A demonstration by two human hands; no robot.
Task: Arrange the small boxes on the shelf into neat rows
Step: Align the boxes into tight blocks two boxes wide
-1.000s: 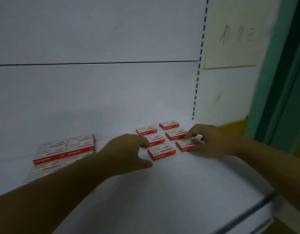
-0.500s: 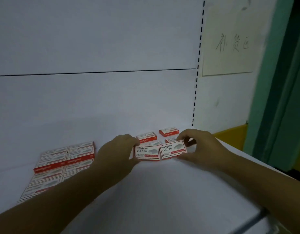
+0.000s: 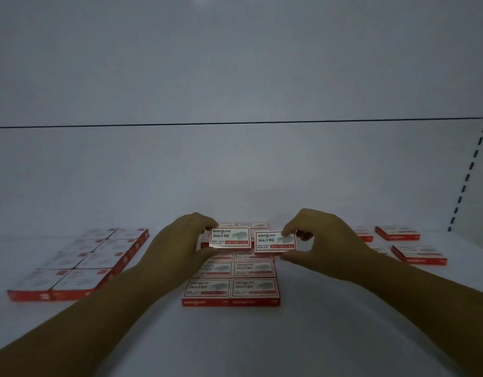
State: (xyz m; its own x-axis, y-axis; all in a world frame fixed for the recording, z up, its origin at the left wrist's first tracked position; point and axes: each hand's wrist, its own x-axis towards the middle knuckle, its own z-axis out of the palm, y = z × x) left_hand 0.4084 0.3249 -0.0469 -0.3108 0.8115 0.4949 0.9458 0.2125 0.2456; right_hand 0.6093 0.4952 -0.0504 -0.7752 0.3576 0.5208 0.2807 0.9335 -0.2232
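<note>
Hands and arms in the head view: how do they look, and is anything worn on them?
The left hand and right hand are bare, no gloves. The left forearm and right forearm show no sleeve up to the frame edge. No watch, bracelet or ring shows in the dim light.

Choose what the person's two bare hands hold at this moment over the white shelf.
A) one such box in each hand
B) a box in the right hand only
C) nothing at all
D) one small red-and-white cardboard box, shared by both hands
A: the left hand pinches one small red-and-white cardboard box and the right hand pinches a second box beside it.
</note>
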